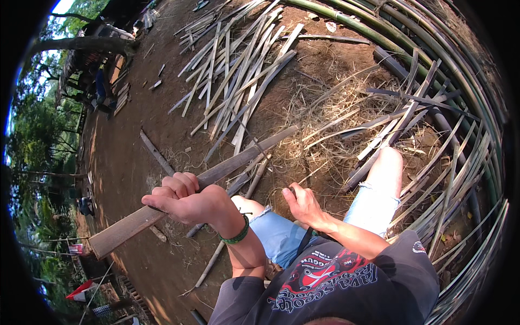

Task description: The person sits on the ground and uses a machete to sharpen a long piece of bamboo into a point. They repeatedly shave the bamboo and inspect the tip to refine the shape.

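Observation:
My left hand (181,200) is closed around a long flat bamboo slat (238,160) that runs from the lower left up to the middle of the picture. A green band sits on that wrist. My right hand (303,205) is lower and to the right, fingers curled around a thin dark tool or strip near the slat's underside; what it is stays unclear. Both hands hover over my knees, which are in light blue shorts (374,208).
Many split bamboo strips (238,76) lie fanned on the dirt ahead. Long green bamboo poles (433,49) curve along the right side. Dry shavings (325,108) cover the ground in the middle. Huts and trees stand at the far left.

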The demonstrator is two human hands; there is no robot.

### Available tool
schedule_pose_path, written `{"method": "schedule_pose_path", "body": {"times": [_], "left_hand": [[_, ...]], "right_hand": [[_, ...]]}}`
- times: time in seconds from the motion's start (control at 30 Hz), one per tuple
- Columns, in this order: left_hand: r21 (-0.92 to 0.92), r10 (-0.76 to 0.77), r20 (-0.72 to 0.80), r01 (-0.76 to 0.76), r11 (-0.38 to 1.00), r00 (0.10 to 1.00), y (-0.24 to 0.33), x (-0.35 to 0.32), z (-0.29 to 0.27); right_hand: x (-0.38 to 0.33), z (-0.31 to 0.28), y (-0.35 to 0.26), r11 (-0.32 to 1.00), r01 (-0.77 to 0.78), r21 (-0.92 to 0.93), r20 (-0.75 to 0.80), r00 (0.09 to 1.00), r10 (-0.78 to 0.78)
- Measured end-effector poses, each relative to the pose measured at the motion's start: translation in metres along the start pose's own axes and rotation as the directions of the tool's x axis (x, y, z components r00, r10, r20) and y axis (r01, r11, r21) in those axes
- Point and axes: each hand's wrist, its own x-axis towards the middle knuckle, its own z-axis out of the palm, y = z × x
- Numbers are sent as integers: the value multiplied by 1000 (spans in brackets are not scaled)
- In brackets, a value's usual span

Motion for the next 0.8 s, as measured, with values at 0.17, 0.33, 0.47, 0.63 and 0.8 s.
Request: {"method": "schedule_pose_path", "body": {"times": [0.17, 0.33, 0.47, 0.63, 0.8], "left_hand": [[104, -28, -137, 43, 994, 990, 2, 8, 20], [0, -80, -87, 80, 997, 993, -17, 34, 15], [-316, -66, 242, 143, 938, 968, -26, 51, 10], [-195, 135, 500, -41, 980, 855, -7, 61, 11], [-265, 92, 617, 96, 959, 782, 3, 45, 3]], "right_hand": [[-1, 17, 26, 999, -23, -32, -11, 1000, 22], [17, 11, 57, 971, -235, -45, -118, 966, 229], [13, 4, 33, 992, -123, 40, -65, 990, 125], [10, -2, 7, 968, -114, 224, -127, 981, 145], [21, 5, -41, 987, 137, 84, -110, 986, -127]]}}
